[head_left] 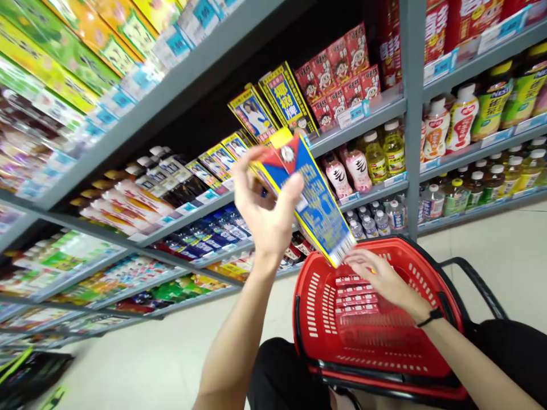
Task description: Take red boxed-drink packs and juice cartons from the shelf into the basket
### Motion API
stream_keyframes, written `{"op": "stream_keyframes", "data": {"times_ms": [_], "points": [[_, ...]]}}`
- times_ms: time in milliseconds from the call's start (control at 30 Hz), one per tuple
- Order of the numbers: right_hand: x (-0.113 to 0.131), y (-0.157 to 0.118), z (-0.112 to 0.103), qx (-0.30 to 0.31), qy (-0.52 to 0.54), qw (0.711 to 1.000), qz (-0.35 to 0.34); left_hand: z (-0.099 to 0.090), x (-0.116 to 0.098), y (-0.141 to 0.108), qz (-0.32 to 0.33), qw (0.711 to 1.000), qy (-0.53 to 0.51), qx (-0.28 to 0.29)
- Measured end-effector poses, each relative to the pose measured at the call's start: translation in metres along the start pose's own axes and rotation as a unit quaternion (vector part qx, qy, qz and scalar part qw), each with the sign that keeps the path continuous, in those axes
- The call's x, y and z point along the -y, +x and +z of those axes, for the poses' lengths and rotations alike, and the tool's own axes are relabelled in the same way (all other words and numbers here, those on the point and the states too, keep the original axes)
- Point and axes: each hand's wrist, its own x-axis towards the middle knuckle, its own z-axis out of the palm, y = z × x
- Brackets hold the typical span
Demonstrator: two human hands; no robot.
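A tall blue, yellow and red carton (318, 199) is tilted above the basket. My left hand (269, 196) grips its upper part, with the thumb over the front face. Near the carton's lower end, by the barcode, is my right hand (380, 276), fingers apart and a little blurred; whether the fingertips touch the carton is hard to tell. Below it sits a red plastic basket (401, 336) with several small red packs (356, 299) inside. Similar yellow and blue cartons (286, 97) stand on the shelf behind my left hand.
Grey shelving (412, 114) runs across the view, filled with bottles, red packs (342, 65) and price tags. The basket's black handle (478, 285) sticks out at the right. My knees flank the basket. A dark bag-like object (32, 370) lies at the lower left.
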Motion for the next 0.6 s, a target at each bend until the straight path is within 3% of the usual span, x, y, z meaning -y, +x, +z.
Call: {"op": "stream_keyframes", "data": {"times_ms": [100, 200, 267, 300, 333, 400, 433, 500, 600], "points": [[0.007, -0.018, 0.006, 0.095, 0.128, 0.987, 0.035, -0.001, 0.015, -0.057, -0.105, 0.986, -0.126, 0.043], [0.012, -0.034, 0.003, 0.281, 0.238, 0.925, 0.094, 0.001, 0.049, -0.090, -0.247, 0.951, -0.181, 0.037], [0.015, -0.038, -0.008, 0.393, 0.217, 0.882, 0.141, 0.001, 0.075, -0.100, -0.322, 0.924, -0.206, 0.022], [0.016, -0.038, -0.015, 0.410, 0.173, 0.880, 0.163, 0.000, 0.086, -0.103, -0.346, 0.914, -0.212, 0.012], [0.015, -0.035, -0.020, 0.376, 0.124, 0.902, 0.172, -0.001, 0.096, -0.107, -0.362, 0.907, -0.216, 0.003], [0.010, -0.024, -0.023, 0.216, 0.064, 0.963, 0.147, -0.003, 0.110, -0.119, -0.380, 0.897, -0.225, -0.012], [0.005, -0.018, -0.020, 0.142, 0.058, 0.979, 0.132, -0.002, 0.114, -0.127, -0.390, 0.890, -0.235, -0.011], [-0.009, -0.007, -0.003, 0.076, 0.091, 0.982, 0.148, 0.002, 0.116, -0.147, -0.425, 0.868, -0.258, 0.010], [-0.029, -0.002, 0.030, 0.050, 0.195, 0.949, 0.244, 0.010, 0.111, -0.177, -0.461, 0.854, -0.228, 0.076]]}}
